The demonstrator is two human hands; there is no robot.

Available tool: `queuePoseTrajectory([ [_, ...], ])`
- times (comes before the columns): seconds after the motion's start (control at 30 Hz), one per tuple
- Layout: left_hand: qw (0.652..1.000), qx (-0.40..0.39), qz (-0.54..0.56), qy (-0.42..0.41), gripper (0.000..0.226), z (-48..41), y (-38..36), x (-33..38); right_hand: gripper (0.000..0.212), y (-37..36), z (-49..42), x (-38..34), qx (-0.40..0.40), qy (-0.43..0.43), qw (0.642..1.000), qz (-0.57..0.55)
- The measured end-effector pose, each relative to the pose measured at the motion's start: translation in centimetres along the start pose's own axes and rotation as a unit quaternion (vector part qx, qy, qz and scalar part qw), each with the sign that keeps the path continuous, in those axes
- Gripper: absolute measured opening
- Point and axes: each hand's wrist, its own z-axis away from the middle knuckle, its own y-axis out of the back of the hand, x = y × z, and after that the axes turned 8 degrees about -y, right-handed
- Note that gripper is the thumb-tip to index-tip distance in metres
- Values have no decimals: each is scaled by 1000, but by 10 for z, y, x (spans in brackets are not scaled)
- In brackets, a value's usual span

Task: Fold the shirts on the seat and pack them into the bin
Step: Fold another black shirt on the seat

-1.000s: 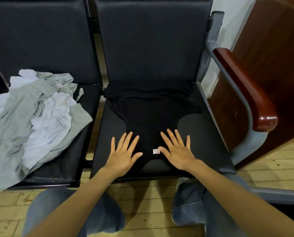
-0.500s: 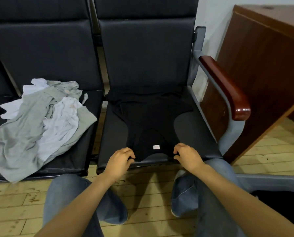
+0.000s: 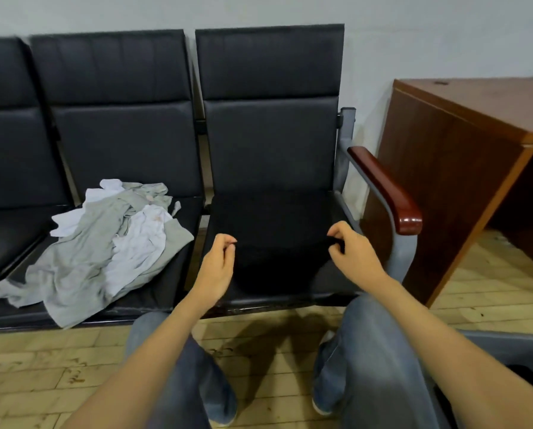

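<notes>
A black shirt [image 3: 274, 239] lies on the right-hand black seat [image 3: 330, 283], hard to tell apart from the dark cushion. My left hand [image 3: 217, 267] pinches its near edge on the left side. My right hand [image 3: 351, 252] pinches the same edge on the right side, and the cloth is lifted and carried toward the backrest. A heap of grey and white shirts [image 3: 104, 246] lies crumpled on the middle seat. The grey bin [image 3: 506, 345] shows only as a rim at the lower right, partly behind my right arm.
A wooden armrest [image 3: 385, 190] on a grey frame flanks the right seat. A brown wooden desk [image 3: 463, 156] stands to the right against the wall. My knees in jeans [image 3: 370, 351] are in front of the seat on a wood floor.
My hands went from pressing flat on the shirt to gripping its near edge, then lifted and moved it up toward the backrest. The white label is no longer in sight. The view rose.
</notes>
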Motion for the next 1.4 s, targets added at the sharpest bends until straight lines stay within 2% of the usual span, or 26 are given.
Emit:
queuePoseTrajectory([
  [0.17,997,-18,65,-23,18,1,27,29,17,43,12,-27,2,39,998,-56],
  [0.3,996,-21,84,-7,15,-4,38,39,16,60,13,-34,-5,36,996,-82],
  [0.47,993,-26,112,31,14,-20,38,28,16,56,-5,-37,-21,14,996,-87],
  [0.63,992,21,108,65,15,-73,35,7,15,42,-67,-38,-30,-13,995,-96],
  [0.77,988,44,114,95,7,-138,26,-26,19,13,-144,-36,-36,-26,994,-98],
  [1.07,987,6,49,152,11,-281,-19,-147,18,-87,-321,10,-80,-78,993,-44],
  [1.2,983,-23,-26,180,14,-303,-55,-213,21,-153,-362,51,-138,-92,986,2],
  [1.4,973,-37,-137,181,16,-299,-85,-268,22,-206,-376,89,-128,-99,985,58],
])
